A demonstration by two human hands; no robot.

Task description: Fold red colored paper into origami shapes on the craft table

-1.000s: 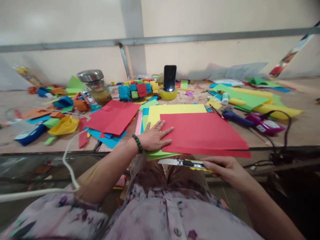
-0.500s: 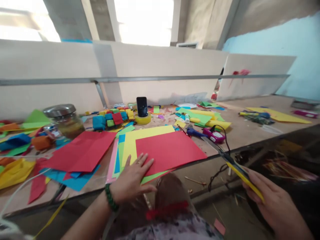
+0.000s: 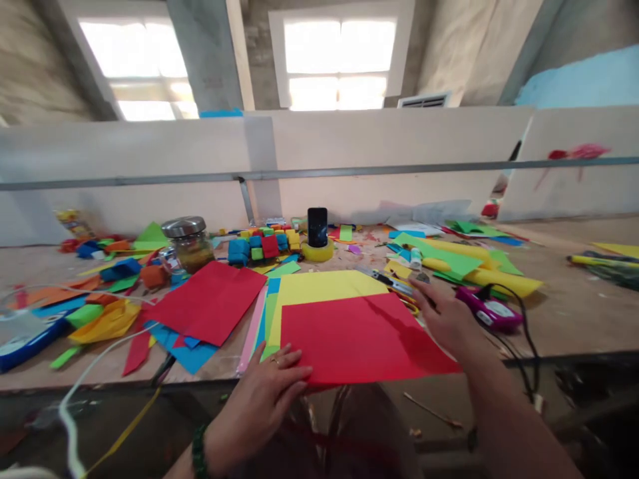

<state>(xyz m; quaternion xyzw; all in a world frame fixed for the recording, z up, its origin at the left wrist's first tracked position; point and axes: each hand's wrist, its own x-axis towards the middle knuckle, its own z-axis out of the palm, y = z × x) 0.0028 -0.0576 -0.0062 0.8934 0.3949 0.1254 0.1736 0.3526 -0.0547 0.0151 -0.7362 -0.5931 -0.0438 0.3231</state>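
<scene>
1. The left hand [image 3: 263, 404] is lying flat near the left front corner of the red sheet [image 3: 367, 339], its fingers loosely spread over the paper and gripping nothing; a green bracelet [image 3: 200, 452] is circling the wrist.
2. The right hand [image 3: 446, 319] is reaching over the right side of the red sheet, its fingertips meeting the rear end of the cutter [image 3: 396, 283]. Whether the fingers are closing on the tool or merely touching it cannot be told.
3. The cutter is pointing its blade end toward the far right corner of the yellow sheet [image 3: 319, 287].
4. The red sheet is lying uppermost on the pile, its near side reaching the front edge of the bench [image 3: 574, 303]. The yellow sheet is showing beneath it at the back and left, with a blue sheet [image 3: 273, 286] and a pink sheet [image 3: 252, 326] projecting at the left.
5. To the left, a second red sheet [image 3: 210, 303] is partly covering blue paper [image 3: 197, 359]; a lidded jar [image 3: 190, 247] is standing behind.
6. At the back, a phone [image 3: 317, 226] is standing upright on a yellow tape roll [image 3: 318, 252], beside coloured paper cubes [image 3: 270, 247].
7. To the right, a purple device [image 3: 486, 309] is lying near the right hand, its black cable [image 3: 532, 336] hanging over the bench edge.
</scene>
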